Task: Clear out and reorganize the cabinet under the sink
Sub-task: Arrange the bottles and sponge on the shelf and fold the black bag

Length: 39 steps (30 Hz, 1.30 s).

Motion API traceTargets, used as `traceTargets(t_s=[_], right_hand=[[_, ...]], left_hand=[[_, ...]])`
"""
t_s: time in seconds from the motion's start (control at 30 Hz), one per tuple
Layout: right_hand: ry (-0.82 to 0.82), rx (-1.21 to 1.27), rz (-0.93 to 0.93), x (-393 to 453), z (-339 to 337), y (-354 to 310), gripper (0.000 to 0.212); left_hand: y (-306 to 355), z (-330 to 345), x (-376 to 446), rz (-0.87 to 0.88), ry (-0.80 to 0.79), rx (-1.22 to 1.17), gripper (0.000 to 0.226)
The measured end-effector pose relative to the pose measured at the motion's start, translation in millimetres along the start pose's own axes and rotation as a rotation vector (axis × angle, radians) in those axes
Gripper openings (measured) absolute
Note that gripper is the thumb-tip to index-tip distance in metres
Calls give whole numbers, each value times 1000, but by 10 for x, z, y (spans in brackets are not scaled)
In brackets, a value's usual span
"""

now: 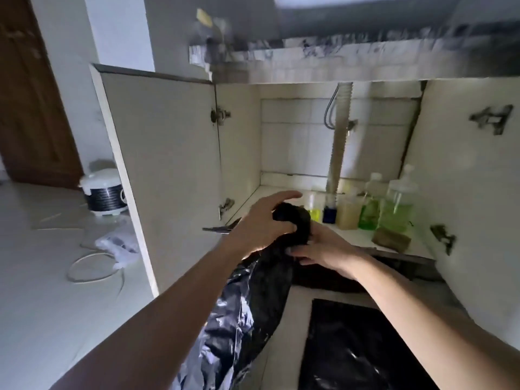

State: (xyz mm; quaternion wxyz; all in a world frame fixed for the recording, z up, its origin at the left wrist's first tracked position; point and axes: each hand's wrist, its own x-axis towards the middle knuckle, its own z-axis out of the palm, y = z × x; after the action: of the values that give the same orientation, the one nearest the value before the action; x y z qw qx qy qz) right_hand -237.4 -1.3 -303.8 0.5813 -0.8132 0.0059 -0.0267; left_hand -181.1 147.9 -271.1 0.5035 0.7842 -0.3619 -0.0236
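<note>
While gripping the twisted neck of a black plastic bag (pixel 253 299), left hand (pixel 260 223) curled over the bunched top, index finger stretched forward. Right hand (pixel 318 247) pinching the same neck from the other side, fingers pressed into the plastic just below the knot-like bulge. Bag hanging down between both forearms, crinkled and glossy, lower end out of frame.

Behind the hands, open cabinet (pixel 295 153) under the sink, both doors swung wide, left door (pixel 166 170) showing its pale inner face and hinges. Inside, corrugated drain hose (pixel 339 147) dropping from above to the cabinet floor, thin metal hose looping beside it. Along the cabinet floor to the right of the hose, a row of bottles: small bottle with yellow-green liquid (pixel 314 206), dark blue container (pixel 329 213), bottle of cloudy tan liquid (pixel 348 212), green liquid bottle (pixel 369 209), larger pump bottle of green liquid (pixel 396 206). Brownish block (pixel 391 239) lying in front of the pump bottle, near the cabinet edge.

On the floor in front of the cabinet, another black plastic sheet (pixel 354 350) spread flat, at lower right. Further left on the floor, white rice cooker (pixel 104 191) with a dark band, white cord (pixel 92 266) looped nearby. Brown wooden door (pixel 31 102) at far left.
</note>
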Motion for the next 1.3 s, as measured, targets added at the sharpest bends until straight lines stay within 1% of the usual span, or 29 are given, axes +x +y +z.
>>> traceTargets(t_s=[0.07, 0.13, 0.17, 0.2, 0.23, 0.27, 0.3, 0.37, 0.4, 0.47, 0.5, 0.53, 0.6, 0.67, 0.73, 0.8, 0.83, 0.9, 0.93, 0.97, 1.0, 1.03, 1.07, 1.1, 1.13, 1.17, 1.2, 1.27, 1.3], right_hand=[[253, -79, -72, -57, -287, -141, 20], [461, -5, -142, -137, -612, -237, 12], [533, 76, -156, -191, -774, -271, 10], [603, 142, -162, -257, -925, -296, 10], [672, 181, -159, -330, -1065, -309, 13], [722, 214, -164, -424, -1185, -317, 14], [759, 234, -169, -495, -1293, -293, 12], [779, 272, -143, -693, -1482, -211, 12], [785, 259, -131, -783, -1571, -132, 12], [824, -37, -120, -993, -1707, 12, 8], [835, -228, -121, -1101, -1742, 59, 12], [841, -362, -141, -1176, -1761, 100, 15], [857, -459, -183, -1292, -1773, 152, 8], [917, -456, -159, -1329, -1816, 189, 20], [935, -430, -121, -1350, -1849, 199, 34], [953, -405, -102, -1353, -1866, 195, 38], [963, -420, -87, -1358, -1878, 196, 38], [964, -494, -23, -1358, -1893, 201, 32], [956, -537, 37, -1355, -1887, 196, 30], [946, -621, 103, -1359, -1875, 198, 33], [935, -772, 155, -1354, -1848, 204, 43], [930, -949, 197, -1348, -1795, 199, 61], [939, -1086, 186, -1337, -1713, 166, 79], [949, -1166, 105, -1325, -1612, 115, 92], [943, -1210, -14, -1312, -1512, 54, 98], [893, -1240, -129, -1294, -1406, -11, 98], [792, -1275, -186, -1264, -1304, -55, 96], [553, -1289, -133, -1181, -1186, -34, 81], [471, -1266, -66, -1143, -1177, 5, 65]], left_hand=[[78, 156, 27, 47, 78, -53, 82], [92, 347, 55, -6, 82, -55, 104], [108, 444, 60, -28, 79, -20, 109], [111, 548, 75, -29, 86, 15, 107], [142, 651, 88, -19, 83, 51, 98], [187, 757, 96, -12, 56, 93, 84], [235, 864, 103, -20, 5, 141, 65], [356, 1058, 92, 0, -65, 234, 21], [368, 1143, 108, 21, -63, 292, 15], [336, 1261, 159, 1, -57, 377, 20], [298, 1277, 188, -29, -62, 387, 24], [251, 1281, 223, -53, -66, 390, 25], [139, 1248, 263, -78, -110, 442, 21], [33, 1197, 286, -88, -181, 554, 32], [-23, 1159, 273, -127, -186, 581, 31], [-29, 1133, 253, -150, -137, 521, 22], [-9, 1117, 240, -163, -105, 444, 17], [36, 1095, 251, -194, -76, 239, 18], [70, 1085, 260, -209, -64, 145, 18], [110, 1082, 261, -214, -54, 72, 18], [161, 1084, 255, -203, -43, 31, 19], [206, 1093, 257, -172, -32, 30, 20], [252, 1106, 253, -122, -21, 53, 20], [290, 1124, 248, -63, -15, 89, 20], [330, 1141, 243, -4, -18, 135, 21], [367, 1161, 239, 60, -17, 190, 22], [405, 1178, 229, 129, -13, 243, 24], [497, 1198, 190, 253, -3, 305, 26], [535, 1202, 171, 297, -4, 314, 26]])
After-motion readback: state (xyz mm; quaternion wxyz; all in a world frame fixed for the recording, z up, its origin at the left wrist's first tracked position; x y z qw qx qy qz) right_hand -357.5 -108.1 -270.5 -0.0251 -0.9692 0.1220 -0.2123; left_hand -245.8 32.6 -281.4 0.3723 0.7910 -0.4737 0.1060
